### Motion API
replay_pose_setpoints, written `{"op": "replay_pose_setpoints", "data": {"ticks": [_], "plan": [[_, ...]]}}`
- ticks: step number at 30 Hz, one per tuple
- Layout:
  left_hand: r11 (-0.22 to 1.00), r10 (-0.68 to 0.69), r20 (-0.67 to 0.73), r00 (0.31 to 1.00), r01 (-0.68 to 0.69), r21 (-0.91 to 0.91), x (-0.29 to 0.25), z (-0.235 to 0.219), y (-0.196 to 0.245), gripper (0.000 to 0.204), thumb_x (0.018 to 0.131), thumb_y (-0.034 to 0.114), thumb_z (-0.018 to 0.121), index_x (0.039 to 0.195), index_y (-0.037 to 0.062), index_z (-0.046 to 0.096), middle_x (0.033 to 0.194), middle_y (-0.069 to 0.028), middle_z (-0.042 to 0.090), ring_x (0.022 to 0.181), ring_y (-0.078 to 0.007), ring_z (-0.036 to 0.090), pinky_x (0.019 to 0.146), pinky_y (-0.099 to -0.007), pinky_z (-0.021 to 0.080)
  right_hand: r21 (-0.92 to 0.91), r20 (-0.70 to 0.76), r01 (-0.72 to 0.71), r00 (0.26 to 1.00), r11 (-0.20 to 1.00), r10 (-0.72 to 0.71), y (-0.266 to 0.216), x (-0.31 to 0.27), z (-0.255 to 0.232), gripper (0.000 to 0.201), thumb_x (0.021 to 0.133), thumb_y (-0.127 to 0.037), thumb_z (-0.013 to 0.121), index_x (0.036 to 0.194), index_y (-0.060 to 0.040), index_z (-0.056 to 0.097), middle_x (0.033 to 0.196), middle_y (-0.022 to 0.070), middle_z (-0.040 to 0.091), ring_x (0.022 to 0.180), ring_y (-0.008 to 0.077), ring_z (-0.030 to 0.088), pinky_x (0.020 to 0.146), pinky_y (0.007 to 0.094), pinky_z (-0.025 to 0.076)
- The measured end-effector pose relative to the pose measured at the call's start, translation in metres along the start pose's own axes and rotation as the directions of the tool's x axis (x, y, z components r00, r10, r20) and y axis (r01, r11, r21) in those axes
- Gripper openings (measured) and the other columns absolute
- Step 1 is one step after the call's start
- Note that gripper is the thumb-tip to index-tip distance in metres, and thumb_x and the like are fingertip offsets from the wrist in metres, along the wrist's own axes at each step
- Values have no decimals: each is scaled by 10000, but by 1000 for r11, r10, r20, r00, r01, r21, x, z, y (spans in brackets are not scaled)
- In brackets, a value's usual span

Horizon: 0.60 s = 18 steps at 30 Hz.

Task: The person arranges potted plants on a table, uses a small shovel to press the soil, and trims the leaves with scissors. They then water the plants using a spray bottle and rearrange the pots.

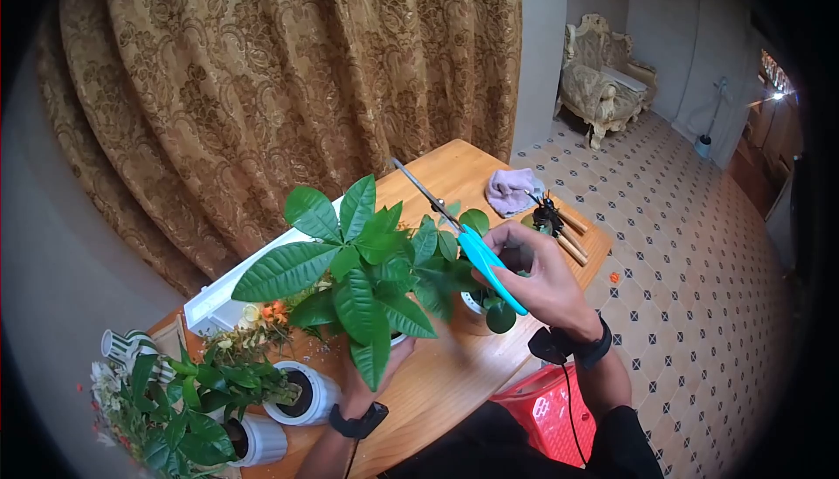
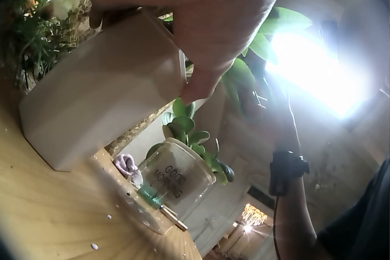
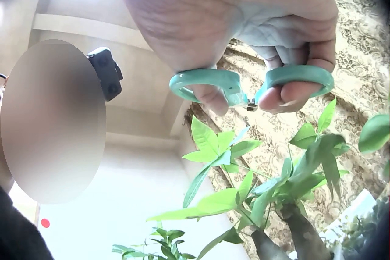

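White pot point(image 2: 103, 89), its plant point(image 1: 358, 304) full-leaved, is gripped by the fingers of the left hand point(image 2: 207, 22) over the surface point(image 1: 441, 392); beyond, the right hand's point(image 1: 546, 282) fingers grip turquoise scissors point(image 1: 485, 260); no cut shows, what remains is unclear.

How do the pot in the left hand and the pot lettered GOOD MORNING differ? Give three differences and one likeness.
The held pot has flat sides and corners; the lettered pot is round. The held pot looks plain; the lettered pot carries dark writing. The left hand grips the held pot; no hand touches the lettered pot. Both hold leafy plants.
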State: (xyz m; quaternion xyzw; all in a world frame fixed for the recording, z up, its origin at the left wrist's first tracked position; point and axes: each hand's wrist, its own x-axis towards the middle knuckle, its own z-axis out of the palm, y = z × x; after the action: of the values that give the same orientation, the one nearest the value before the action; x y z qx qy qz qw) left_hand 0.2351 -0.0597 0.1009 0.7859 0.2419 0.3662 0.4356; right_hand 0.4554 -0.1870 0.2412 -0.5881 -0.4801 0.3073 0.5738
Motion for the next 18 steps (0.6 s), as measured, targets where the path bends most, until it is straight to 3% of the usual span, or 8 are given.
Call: {"op": "replay_pose_setpoints", "data": {"ticks": [1, 5, 7, 11, 13, 15, 18], "plan": [[1000, -3, 10, 1000, 3, -12, 3, -2, 14, 270, 856, 139, 797, 1069, 23, 678, 942, -57, 701, 823, -157, 673, 719, -320, 545, -4, -2, -14, 1000, 1000, 14, 0, -1, -3, 279, 927, -116, 725, 1125, 28, 590, 1001, 58, 687, 904, 110, 697, 783, 258, 564], [999, -51, -46, 998, 51, -14, -1, -5, 26, 368, 801, 188, 838, 1087, 20, 679, 978, -91, 716, 862, -204, 690, 765, -366, 548, 34, -49, 22, 999, 999, -21, 8, -9, -8, 253, 931, -112, 715, 1101, 21, 584, 968, 47, 669, 851, 92, 670, 752, 243, 552], [974, -6, -30, 1000, 12, 228, -4, -7, 8, 421, 766, 199, 855, 1101, 18, 677, 1012, -114, 726, 906, -251, 700, 802, -397, 548, 126, -41, -53, 997, 991, 59, 10, -17, -12, 270, 937, -125, 706, 1125, 29, 588, 994, 49, 662, 866, 98, 668, 760, 250, 537], [968, -76, -39, 996, 83, 235, -5, -6, 9, 451, 761, 190, 858, 1130, 16, 665, 1054, -128, 722, 946, -277, 698, 839, -407, 544, 132, -21, -82, 996, 988, 85, 34, -35, -22, 259, 940, -124, 704, 1118, 25, 588, 998, 54, 667, 887, 101, 673, 768, 252, 537], [997, 29, -37, 999, -27, 71, 2, -5, 28, 509, 744, 198, 876, 1162, 17, 650, 1084, -131, 713, 969, -280, 693, 861, -409, 541, 174, -37, -102, 993, 980, 110, 44, -46, -21, 258, 942, -128, 705, 1113, 24, 585, 981, 52, 669, 894, 103, 674, 777, 250, 537], [994, 5, -60, 998, 2, 113, 1, -4, 26, 523, 739, 203, 881, 1168, 17, 646, 1091, -130, 710, 977, -281, 691, 867, -409, 539, 169, -61, -86, 993, 982, 97, 50, -56, -17, 232, 965, -132, 679, 1109, 21, 582, 953, 56, 662, 817, 100, 659, 722, 247, 528], [986, 6, -104, 995, 11, 164, 1, 1, 27, 533, 734, 210, 887, 1168, 18, 643, 1085, -129, 707, 977, -280, 691, 866, -410, 538, 349, -114, -84, 985, 934, 131, 67, -73, -5, 209, 995, -137, 653, 1119, 15, 583, 900, 61, 636, 656, 103, 576, 593, 254, 471]]}}
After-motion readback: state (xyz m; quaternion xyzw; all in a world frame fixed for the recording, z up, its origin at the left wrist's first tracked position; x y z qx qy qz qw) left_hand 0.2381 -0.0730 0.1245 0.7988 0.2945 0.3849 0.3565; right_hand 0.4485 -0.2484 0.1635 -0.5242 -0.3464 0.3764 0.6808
